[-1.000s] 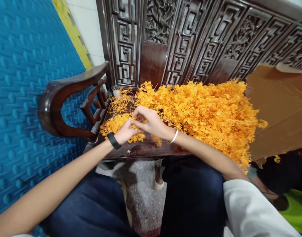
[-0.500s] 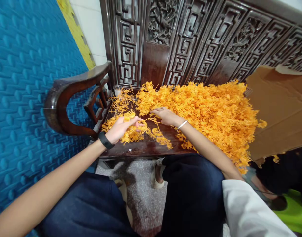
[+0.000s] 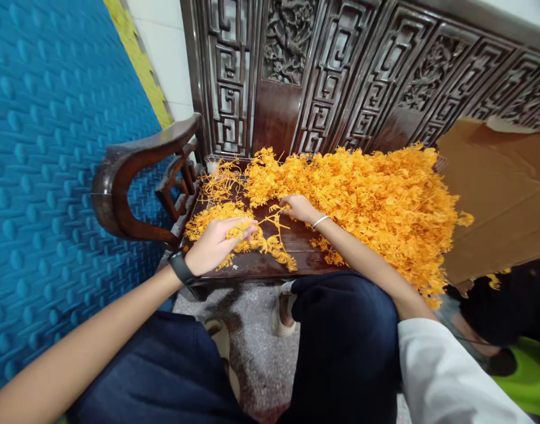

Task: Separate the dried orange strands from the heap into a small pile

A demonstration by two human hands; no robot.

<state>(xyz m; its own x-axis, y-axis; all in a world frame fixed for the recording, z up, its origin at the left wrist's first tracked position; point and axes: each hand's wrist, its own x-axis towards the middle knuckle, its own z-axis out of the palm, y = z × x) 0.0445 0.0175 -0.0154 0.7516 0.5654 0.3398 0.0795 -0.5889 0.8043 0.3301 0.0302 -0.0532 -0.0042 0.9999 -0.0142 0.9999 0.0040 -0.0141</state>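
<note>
My left hand point(image 3: 221, 240), with a dark band at its wrist, is closed around part of an orange branched sprig point(image 3: 276, 240) that looks like artificial flowers. Orange bits show between its fingers. My right hand point(image 3: 298, 208), wearing a white band, has its fingers curled at the stem's upper end and pinches it. Between the hands the sprig's thin stem spans, and a frilly branch hangs toward the bench edge. Under and behind my left hand lies a smaller orange heap point(image 3: 208, 218). Beside my right hand rises a large pile of orange sprigs point(image 3: 375, 194).
A dark wooden bench seat point(image 3: 309, 241) has a carved backrest point(image 3: 278, 112) and a curved armrest point(image 3: 104, 188). Bare orange stems point(image 3: 223, 179) lie in the back left corner. Cardboard point(image 3: 494, 200) stands at right. Blue matting point(image 3: 53, 147) is at left.
My right hand's fingers, stretched out before, are now curled at the stem. My left hand has turned over somewhat and lowered slightly, with the sprig shifting a little left.
</note>
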